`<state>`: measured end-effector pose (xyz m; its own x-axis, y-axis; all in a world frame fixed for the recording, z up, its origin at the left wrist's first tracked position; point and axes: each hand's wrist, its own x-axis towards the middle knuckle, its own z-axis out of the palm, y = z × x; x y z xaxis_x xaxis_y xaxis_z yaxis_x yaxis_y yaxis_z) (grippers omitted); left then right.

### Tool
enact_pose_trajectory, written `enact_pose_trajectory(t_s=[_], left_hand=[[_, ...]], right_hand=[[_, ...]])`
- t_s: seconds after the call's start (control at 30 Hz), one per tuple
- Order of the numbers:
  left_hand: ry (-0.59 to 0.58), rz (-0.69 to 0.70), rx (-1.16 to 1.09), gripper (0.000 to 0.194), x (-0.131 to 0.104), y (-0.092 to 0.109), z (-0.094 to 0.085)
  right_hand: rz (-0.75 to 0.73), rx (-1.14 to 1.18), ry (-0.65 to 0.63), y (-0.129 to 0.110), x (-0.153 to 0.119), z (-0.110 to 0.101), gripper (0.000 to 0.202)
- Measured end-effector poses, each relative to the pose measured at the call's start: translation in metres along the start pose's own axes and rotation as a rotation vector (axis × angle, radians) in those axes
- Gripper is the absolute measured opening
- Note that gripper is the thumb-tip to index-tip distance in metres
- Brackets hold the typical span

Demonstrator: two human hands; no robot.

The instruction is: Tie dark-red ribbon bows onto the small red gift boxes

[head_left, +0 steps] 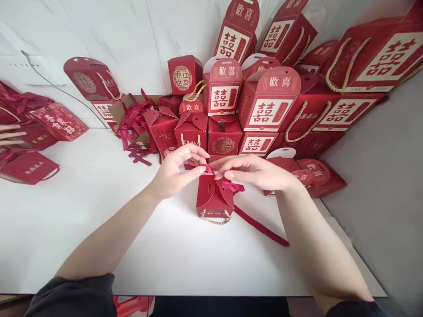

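A small red gift box (214, 200) with a gold rope handle stands on the white table, its rounded flaps folded in at the top. Just above its back edge, my left hand (180, 169) pinches a red ribbon (234, 186) between thumb and fingers. My right hand (253, 171) is beside it over the box, with thumb and fingers closed at the same ribbon. Part of the ribbon bunches at the right of the box top, while a long flat tail (261, 226) lies on the table to the lower right.
Red boxes (261, 105) are stacked high along the back and right. An open carton of ribbons (135, 121) stands behind at the left. More boxes (31, 167) sit at the far left, where another person's hand (11, 134) shows. A grey cable (56, 86) hangs along the wall.
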<state>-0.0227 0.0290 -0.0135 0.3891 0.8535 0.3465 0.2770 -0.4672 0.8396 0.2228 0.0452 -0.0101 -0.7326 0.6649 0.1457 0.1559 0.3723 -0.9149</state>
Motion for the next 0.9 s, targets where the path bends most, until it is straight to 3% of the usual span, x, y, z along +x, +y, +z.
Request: enact_pose_trajectory(t_s=[0.1, 0.2, 0.27, 0.37, 0.53, 0.9], left_hand=[[-0.012, 0.008, 0.224, 0.033, -0.008, 0.011, 0.002], [-0.155, -0.12, 0.531, 0.064, -0.018, 0.017, 0.008], [-0.237, -0.201, 0.607, 0.07, -0.022, 0.016, 0.012], [-0.311, -0.286, 0.52, 0.057, -0.024, 0.01, 0.011], [-0.311, -0.373, 0.386, 0.051, -0.019, 0.005, -0.005], [-0.356, -0.41, 0.317, 0.05, -0.017, 0.006, -0.01]], right_hand=[[-0.008, 0.144, 0.074, 0.003, 0.004, 0.008, 0.026], [-0.002, 0.172, 0.249, 0.001, 0.003, 0.009, 0.026], [0.033, 0.158, 0.278, 0.0, 0.001, 0.008, 0.029], [0.091, 0.14, 0.212, 0.0, 0.003, 0.009, 0.035], [0.144, 0.142, 0.065, 0.011, 0.012, 0.017, 0.04], [0.14, 0.206, 0.033, 0.03, 0.027, 0.038, 0.034]])
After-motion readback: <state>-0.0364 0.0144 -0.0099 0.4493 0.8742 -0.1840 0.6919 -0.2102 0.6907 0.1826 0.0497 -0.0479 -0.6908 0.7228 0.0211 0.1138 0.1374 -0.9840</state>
